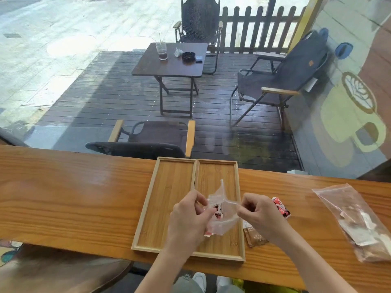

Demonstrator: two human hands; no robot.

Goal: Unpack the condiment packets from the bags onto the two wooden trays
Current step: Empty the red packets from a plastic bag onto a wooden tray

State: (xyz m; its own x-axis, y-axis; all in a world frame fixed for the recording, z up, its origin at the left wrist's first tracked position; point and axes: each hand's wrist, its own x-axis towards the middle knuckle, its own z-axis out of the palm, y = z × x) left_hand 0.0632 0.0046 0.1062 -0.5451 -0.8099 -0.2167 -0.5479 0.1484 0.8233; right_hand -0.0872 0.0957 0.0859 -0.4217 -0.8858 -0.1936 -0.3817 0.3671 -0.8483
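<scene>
Both hands pulled a clear bag [220,216] open over the right tray [218,172]: left hand [188,216] and right hand [257,214] each pinched an edge. Red packets [218,213] sat inside; trays looked bare. Next: tip them out. Second bag [357,220] waited on the bench [74,191].

You have 2 wooden trays [169,199] [220,178], 2 clear bags [222,216] [357,220] (1 held), and perhaps 2 loose packets [280,207] [255,237].

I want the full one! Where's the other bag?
The second bag lies flat on the counter at far right, beyond the right hand and the loose packets.
</scene>
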